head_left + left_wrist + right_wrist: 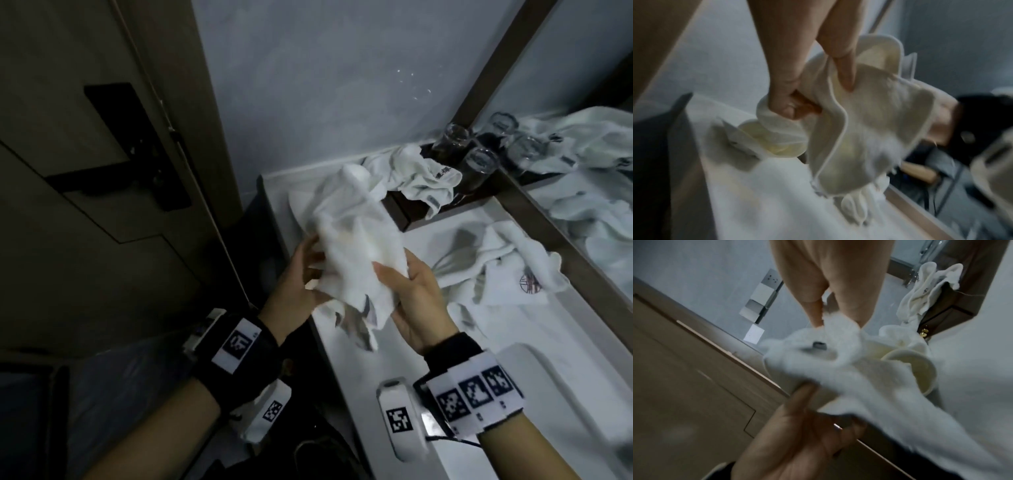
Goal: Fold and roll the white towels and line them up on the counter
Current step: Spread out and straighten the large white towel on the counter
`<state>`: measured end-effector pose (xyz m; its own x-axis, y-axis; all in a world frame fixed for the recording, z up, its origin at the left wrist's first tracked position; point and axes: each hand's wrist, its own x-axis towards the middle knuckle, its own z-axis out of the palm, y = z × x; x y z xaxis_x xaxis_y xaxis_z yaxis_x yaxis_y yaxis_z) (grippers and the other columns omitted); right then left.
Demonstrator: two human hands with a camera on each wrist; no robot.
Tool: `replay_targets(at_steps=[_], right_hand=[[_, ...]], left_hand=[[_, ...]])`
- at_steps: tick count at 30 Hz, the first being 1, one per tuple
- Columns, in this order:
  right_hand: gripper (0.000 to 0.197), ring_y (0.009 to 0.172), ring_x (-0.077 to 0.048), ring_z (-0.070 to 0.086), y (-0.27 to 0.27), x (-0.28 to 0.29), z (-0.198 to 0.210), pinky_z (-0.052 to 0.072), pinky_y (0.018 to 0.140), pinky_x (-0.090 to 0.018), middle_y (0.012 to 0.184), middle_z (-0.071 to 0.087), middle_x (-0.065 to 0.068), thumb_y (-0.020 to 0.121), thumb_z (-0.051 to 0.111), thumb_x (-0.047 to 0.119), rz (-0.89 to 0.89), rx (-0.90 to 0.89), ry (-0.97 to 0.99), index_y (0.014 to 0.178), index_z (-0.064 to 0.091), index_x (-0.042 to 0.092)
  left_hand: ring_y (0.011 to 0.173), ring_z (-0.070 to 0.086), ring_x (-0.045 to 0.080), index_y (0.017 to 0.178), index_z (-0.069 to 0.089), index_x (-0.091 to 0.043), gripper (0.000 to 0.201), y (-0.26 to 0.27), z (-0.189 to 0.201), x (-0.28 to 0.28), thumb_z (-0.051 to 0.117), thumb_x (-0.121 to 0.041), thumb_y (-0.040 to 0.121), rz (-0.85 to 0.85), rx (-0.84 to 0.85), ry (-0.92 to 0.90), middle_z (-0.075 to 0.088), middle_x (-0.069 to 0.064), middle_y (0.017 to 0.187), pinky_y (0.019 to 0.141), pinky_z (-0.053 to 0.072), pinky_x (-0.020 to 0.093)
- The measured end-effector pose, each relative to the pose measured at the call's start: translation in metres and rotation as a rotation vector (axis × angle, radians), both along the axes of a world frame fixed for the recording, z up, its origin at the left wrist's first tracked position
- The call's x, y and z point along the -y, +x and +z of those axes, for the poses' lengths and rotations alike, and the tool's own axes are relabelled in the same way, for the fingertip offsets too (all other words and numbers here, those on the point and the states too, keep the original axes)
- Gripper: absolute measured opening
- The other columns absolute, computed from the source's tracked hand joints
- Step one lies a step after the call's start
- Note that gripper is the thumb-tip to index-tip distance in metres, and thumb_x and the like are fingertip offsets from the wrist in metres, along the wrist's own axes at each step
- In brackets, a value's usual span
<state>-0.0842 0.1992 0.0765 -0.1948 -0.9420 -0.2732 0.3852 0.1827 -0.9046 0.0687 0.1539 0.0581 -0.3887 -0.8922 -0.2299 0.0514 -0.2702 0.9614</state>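
A crumpled white towel (359, 246) hangs in the air over the left end of the white counter (513, 359). My left hand (308, 270) grips its left side, and in the left wrist view the thumb and curled fingers (789, 110) pinch the hemmed cloth (869, 129). My right hand (404, 284) holds the right side, its fingertips (818, 318) pinching a bunched fold of the towel (838, 344). A second loose towel (411, 174) lies at the back over a dark tray. A third towel (513, 270), with a round logo, lies crumpled to the right.
Upturned glasses (479, 168) stand on the dark tray (400, 212) in the back corner. A mirror (582, 154) runs along the counter's right side. A door with a black handle (113, 171) is close on the left. The counter's left edge (322, 342) drops to dark floor.
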Motion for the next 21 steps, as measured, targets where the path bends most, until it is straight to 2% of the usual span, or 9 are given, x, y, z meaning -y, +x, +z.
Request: replay_targets(at_steps=[4, 8, 10, 11, 13, 15, 18, 20, 21], right_hand=[[0.017, 0.088, -0.024, 0.068, -0.004, -0.011, 0.004, 0.056, 0.074, -0.031, 0.096, 0.072, -0.012, 0.089, 0.053, 0.005, -0.011, -0.133, -0.054, 0.101, 0.063, 0.002], [0.016, 0.09, -0.024, 0.062, -0.023, -0.017, 0.0, 0.049, 0.079, -0.036, 0.097, 0.065, -0.007, 0.084, 0.063, 0.01, -0.142, -0.634, -0.073, 0.083, 0.067, 0.026], [0.01, 0.083, -0.03, 0.062, -0.032, -0.023, -0.005, 0.048, 0.073, -0.039, 0.088, 0.066, -0.011, 0.084, 0.063, 0.012, -0.169, -0.82, -0.024, 0.079, 0.065, 0.02], [0.003, 0.081, -0.031, 0.062, -0.035, -0.026, -0.007, 0.049, 0.07, -0.039, 0.085, 0.067, -0.012, 0.084, 0.063, 0.012, -0.165, -0.866, 0.009, 0.082, 0.063, 0.014], [0.016, 0.085, -0.028, 0.062, -0.039, -0.032, -0.012, 0.05, 0.07, -0.036, 0.095, 0.066, -0.012, 0.082, 0.066, 0.013, -0.144, -0.912, 0.068, 0.096, 0.058, 0.012], [0.052, 0.104, -0.023, 0.056, -0.036, -0.037, -0.012, 0.048, 0.084, -0.031, 0.117, 0.055, -0.008, 0.075, 0.075, 0.021, -0.109, -0.949, 0.075, 0.118, 0.047, 0.012], [0.104, 0.131, -0.012, 0.03, -0.022, -0.041, -0.007, 0.025, 0.11, -0.032, 0.14, 0.032, 0.002, 0.057, 0.082, 0.047, 0.188, -1.11, -0.024, 0.142, 0.027, 0.024], [0.098, 0.138, -0.012, 0.023, -0.01, -0.039, -0.006, 0.016, 0.115, -0.034, 0.145, 0.032, 0.002, 0.06, 0.08, 0.046, 0.402, -1.272, -0.101, 0.142, 0.03, 0.026], [0.08, 0.135, -0.016, 0.032, -0.008, -0.036, -0.006, 0.021, 0.112, -0.031, 0.14, 0.043, -0.002, 0.068, 0.078, 0.035, 0.428, -1.304, -0.127, 0.137, 0.041, 0.02]], left_hand=[[0.111, 0.056, 0.023, 0.121, 0.054, -0.007, 0.034, 0.001, -0.005, -0.002, 0.041, 0.004, 0.092, 0.175, 0.066, 0.015, 0.06, 0.011, 0.121, 0.098, 0.047, 0.034], [0.081, 0.058, 0.01, 0.097, 0.064, -0.008, 0.025, 0.011, -0.017, 0.004, 0.047, 0.005, 0.087, 0.25, 0.286, -0.163, 0.066, 0.007, 0.097, 0.065, 0.045, 0.002], [0.079, 0.056, 0.008, 0.094, 0.065, -0.008, 0.028, 0.015, -0.02, 0.005, 0.047, 0.01, 0.084, 0.212, 0.309, -0.236, 0.064, 0.004, 0.089, 0.063, 0.043, 0.0], [0.08, 0.057, 0.009, 0.095, 0.065, -0.007, 0.028, 0.017, -0.02, 0.004, 0.047, 0.011, 0.083, 0.181, 0.316, -0.261, 0.063, 0.003, 0.088, 0.065, 0.043, 0.0], [0.086, 0.058, 0.012, 0.099, 0.066, -0.007, 0.026, 0.018, -0.017, 0.001, 0.052, 0.009, 0.083, 0.125, 0.325, -0.305, 0.063, 0.003, 0.091, 0.071, 0.045, 0.003], [0.089, 0.057, 0.012, 0.1, 0.066, -0.009, 0.028, 0.016, -0.009, -0.002, 0.057, 0.009, 0.08, 0.088, 0.35, -0.403, 0.061, 0.002, 0.093, 0.076, 0.042, 0.002], [0.089, 0.055, 0.007, 0.097, 0.068, -0.006, 0.033, 0.004, 0.009, -0.014, 0.057, 0.015, 0.074, -0.02, 0.371, -0.577, 0.061, 0.005, 0.094, 0.079, 0.038, 0.0], [0.089, 0.058, 0.008, 0.094, 0.07, -0.008, 0.035, -0.007, 0.02, -0.026, 0.061, 0.012, 0.067, -0.145, 0.318, -0.675, 0.063, 0.001, 0.091, 0.081, 0.041, 0.01], [0.089, 0.059, 0.008, 0.094, 0.071, -0.01, 0.034, -0.012, 0.024, -0.031, 0.064, 0.008, 0.066, -0.19, 0.275, -0.707, 0.062, -0.003, 0.089, 0.081, 0.042, 0.013]])
